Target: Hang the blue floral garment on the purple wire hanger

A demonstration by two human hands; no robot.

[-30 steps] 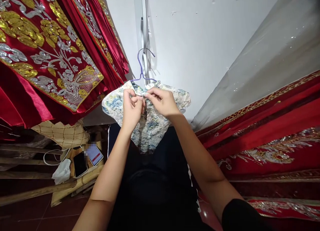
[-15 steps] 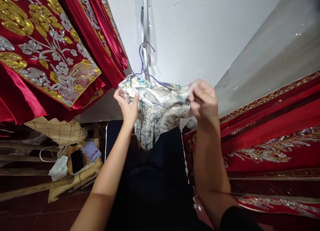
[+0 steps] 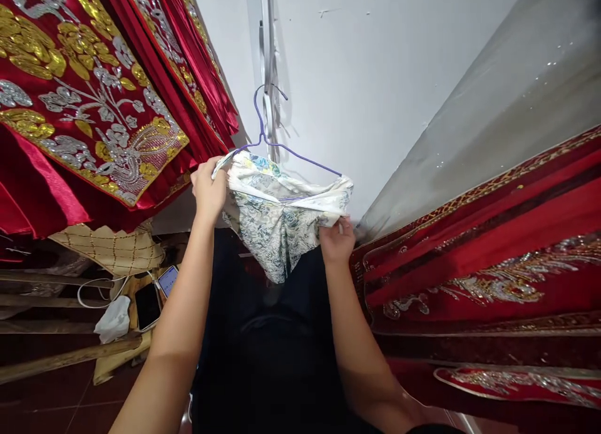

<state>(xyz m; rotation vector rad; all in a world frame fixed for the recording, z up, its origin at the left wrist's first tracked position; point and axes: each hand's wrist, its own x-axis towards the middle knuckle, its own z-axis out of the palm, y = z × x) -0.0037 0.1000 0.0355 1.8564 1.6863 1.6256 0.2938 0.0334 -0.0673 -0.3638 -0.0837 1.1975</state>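
A white floral garment (image 3: 263, 224) with blue-green and yellow print hangs on a purple wire hanger (image 3: 300, 155). The hanger's hook sits at a metal rail on the wall. My left hand (image 3: 210, 186) is closed on the garment's left shoulder edge, by the hanger's end. On the other side, my right hand (image 3: 337, 238) pinches the fabric below the right shoulder, thumb and fingers pressed together. The neckline gapes between the two shoulders, and the hanger's lower bar shows inside it.
Red cloths with gold and silver sequins (image 3: 107, 108) hang at the left. More red embroidered fabric (image 3: 469, 290) hangs at the right beside clear plastic sheeting (image 3: 507, 96). Lower left, a bamboo seat (image 3: 117, 359) bears phones (image 3: 148, 305) and a white plastic bag (image 3: 113, 319).
My right hand has moved down and left, from the raised shoulder fabric to below it. The garment's right shoulder now lies over the hanger. My left hand has shifted slightly left.
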